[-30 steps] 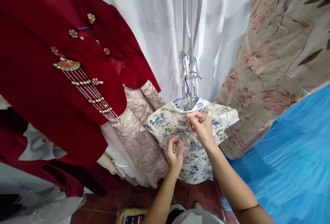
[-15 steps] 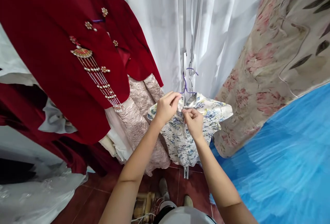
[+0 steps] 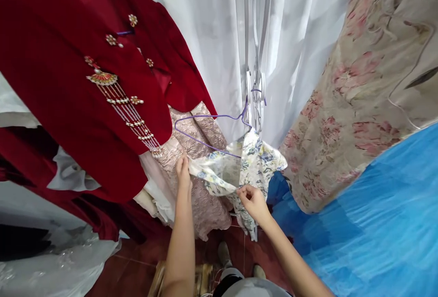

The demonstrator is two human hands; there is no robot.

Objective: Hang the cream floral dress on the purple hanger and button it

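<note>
A small white garment with a blue and yellow floral print hangs from a purple hanger at the centre. Its left side is off the hanger, leaving that arm of the wire bare; the right side still rests on it. My left hand is closed on the garment's stretched-out left edge, in front of a pink brocade skirt. Lower and to the right, my right hand pinches the front edge of the same garment. Between my hands the cloth is drawn taut, showing a paler inner side.
A red velvet jacket with beaded brooches hangs left, above the pink brocade skirt. A white metal stand rises before white curtains. To the right are a floral dress and blue tulle. A wooden object stands near my feet.
My left hand has pulled the garment's left side down and leftward off the hanger, baring the purple wire. My right hand has moved lower, still gripping the front edge.
</note>
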